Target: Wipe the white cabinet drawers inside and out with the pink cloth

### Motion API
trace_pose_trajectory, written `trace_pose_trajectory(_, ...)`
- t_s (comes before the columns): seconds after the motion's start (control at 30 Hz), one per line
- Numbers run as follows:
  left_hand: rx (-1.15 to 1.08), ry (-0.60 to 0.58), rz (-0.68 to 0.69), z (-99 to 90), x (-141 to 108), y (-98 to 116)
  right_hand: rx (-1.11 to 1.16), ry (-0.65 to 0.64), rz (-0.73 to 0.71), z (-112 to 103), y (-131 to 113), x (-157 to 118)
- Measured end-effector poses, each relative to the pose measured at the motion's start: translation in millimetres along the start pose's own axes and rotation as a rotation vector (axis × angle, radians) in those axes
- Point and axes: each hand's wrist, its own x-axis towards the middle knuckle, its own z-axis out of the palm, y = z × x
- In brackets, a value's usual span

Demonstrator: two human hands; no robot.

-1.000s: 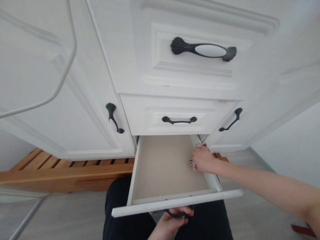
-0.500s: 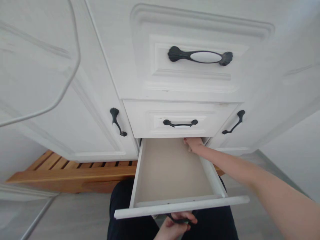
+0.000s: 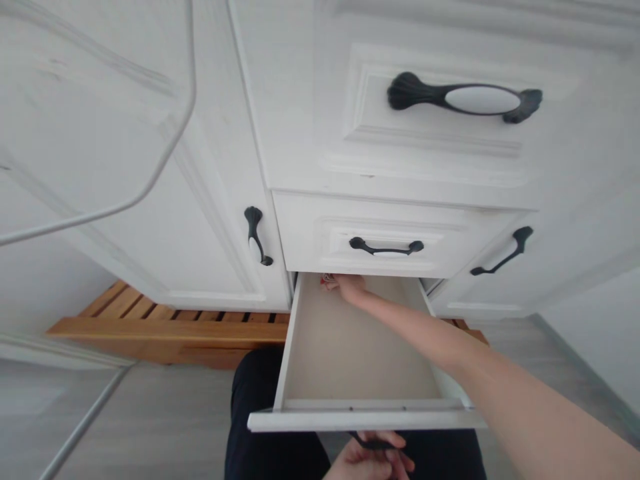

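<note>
A white drawer (image 3: 295,333) is pulled out, its pale bottom showing. Below its front panel, my left hand (image 3: 370,460) has its fingers curled round the dark drawer handle (image 3: 373,443). My right hand (image 3: 350,288) reaches across into the back left of the drawer, close under the drawer front above. At its fingertips is a small red and white thing (image 3: 327,279), too small and partly hidden to name. The fingers look closed on it.
Above is a closed drawer with a dark handle (image 3: 387,248), then a larger panel with a bigger handle (image 3: 465,98). Cabinet doors flank them. A slatted wooden bench (image 3: 165,337) runs underneath. A white cable (image 3: 165,157) crosses the upper left. My knees are under the drawer.
My right hand has moved left across the back of the drawer, and a small red and white thing now shows at its fingers. My left hand stays on the handle. The view has shifted.
</note>
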Motion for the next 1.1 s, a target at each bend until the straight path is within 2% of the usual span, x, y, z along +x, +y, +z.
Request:
trace_pose_trajectory(0.07,0.080,-0.017,0.056,1.5,0.2,1.2,0.059,-0.038,-0.068,18.9,-18.6,17.0)
trace_pose_trajectory(0.13,0.112,0.008,0.105,4.7,0.4,3.5,0.094,-0.077,-0.136,29.1,-28.7,27.5)
trace_pose_trajectory(0.23,0.122,0.068,0.097,10.7,1.3,8.7,0.089,-0.148,-0.254,32.7,-25.3,21.1)
trace_pose_trajectory(0.3,0.127,0.108,0.068,13.4,2.3,13.0,0.061,-0.232,-0.348,34.4,-18.3,-2.2)
trace_pose_trajectory(0.4,0.168,0.167,0.039,13.5,3.5,19.1,0.028,-0.434,-0.495,44.4,-15.1,-58.2)
trace_pose_trajectory(0.5,0.217,0.178,0.009,11.5,1.9,23.2,0.013,-0.629,-0.597,53.6,-20.2,-109.3)
trace_pose_trajectory(0.6,0.225,0.153,0.001,13.0,-2.8,26.1,-0.026,-0.709,-0.598,42.7,-20.8,-123.8)
trace_pose_trajectory(0.7,0.235,0.176,-0.012,18.2,-6.0,28.2,-0.083,-0.620,-0.527,11.7,-12.3,-98.1)
trace_pose_trajectory(0.8,0.252,0.260,-0.018,22.0,-4.2,28.3,-0.114,-0.356,-0.384,-20.6,-0.5,-54.7)
trace_pose_trajectory(0.87,0.270,0.313,-0.035,22.3,-1.7,27.2,-0.116,-0.233,-0.277,-34.2,6.1,-28.8)
trace_pose_trajectory(0.93,0.280,0.338,-0.057,21.4,-0.5,26.4,-0.121,-0.168,-0.193,-38.3,9.8,-12.1)
trace_pose_trajectory(1.0,0.276,0.322,-0.061,20.3,-1.2,26.5,-0.135,-0.153,-0.152,-32.8,10.1,-9.1)
trace_pose_trajectory(1.1,0.256,0.274,-0.050,19.1,-3.2,27.4,-0.171,-0.226,-0.202,-12.5,5.6,-35.9)
